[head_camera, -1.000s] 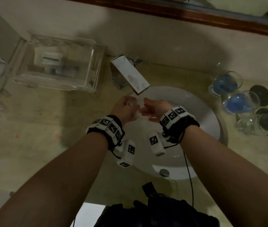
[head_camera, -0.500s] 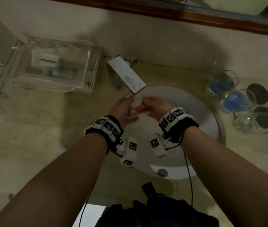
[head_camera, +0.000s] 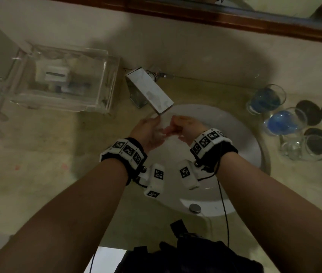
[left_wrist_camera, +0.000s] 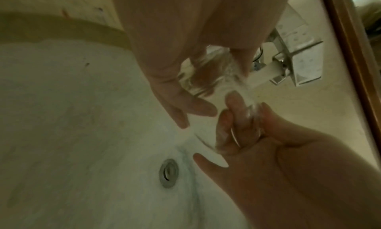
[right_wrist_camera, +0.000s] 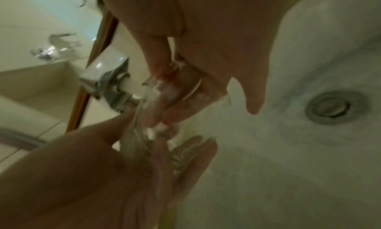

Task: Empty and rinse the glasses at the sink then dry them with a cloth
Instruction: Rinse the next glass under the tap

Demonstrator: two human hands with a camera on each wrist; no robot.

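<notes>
Over the white sink [head_camera: 244, 138], both hands hold one clear stemless glass [head_camera: 163, 133] just below the faucet spout [head_camera: 156, 97]. My left hand [head_camera: 148, 133] wraps round the body of the glass [left_wrist_camera: 208, 76]. My right hand [head_camera: 183, 127] curls its fingers over the rim [right_wrist_camera: 181, 89], some of them inside. In the right wrist view, water [right_wrist_camera: 144, 105] runs over the glass and the fingers of my left hand [right_wrist_camera: 92, 167]. The glass looks empty of coloured liquid.
Two glasses with blue liquid [head_camera: 264, 100] [head_camera: 282, 121] stand right of the sink, beside an empty clear glass [head_camera: 294, 146] and dark round coasters [head_camera: 321, 115]. A clear plastic box [head_camera: 63, 79] sits at the back left. The drain [left_wrist_camera: 168, 173] lies below the hands.
Both hands have shifted slightly up toward the spout with the glass between them. My right fingers have moved along the rim.
</notes>
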